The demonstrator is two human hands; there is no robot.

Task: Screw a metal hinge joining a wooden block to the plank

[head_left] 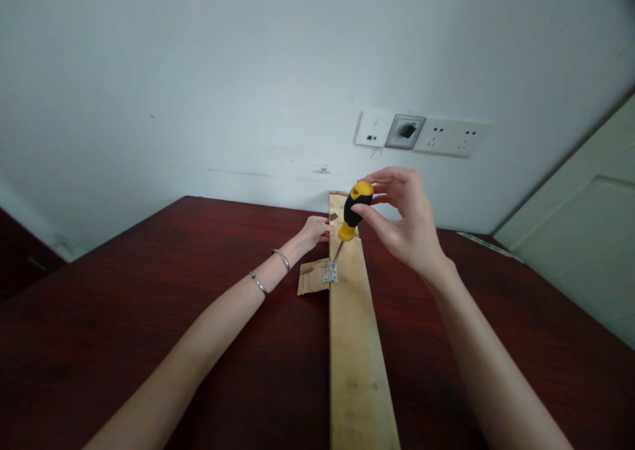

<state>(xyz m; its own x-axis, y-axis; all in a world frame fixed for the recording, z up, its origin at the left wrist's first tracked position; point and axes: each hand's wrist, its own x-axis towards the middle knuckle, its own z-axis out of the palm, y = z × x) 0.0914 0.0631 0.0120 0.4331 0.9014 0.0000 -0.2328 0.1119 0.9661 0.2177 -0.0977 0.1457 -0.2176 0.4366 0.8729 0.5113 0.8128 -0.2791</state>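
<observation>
My right hand grips a yellow and black screwdriver by its handle, thumb on one side and fingers on the other. The shaft slants down so that its tip meets a small metal hinge. One leaf of that hinge lies on a long wooden plank, the other on a short piece of wood at the plank's left side. Farther up the plank, my left hand holds its left edge, with the fingertips partly hidden against the wood. Two silver bracelets circle the left wrist and forearm.
The dark red wooden table reaches to a white wall. Sockets and switch plates are fixed on the wall, right of the plank's far end. A pale panelled door stands at the right.
</observation>
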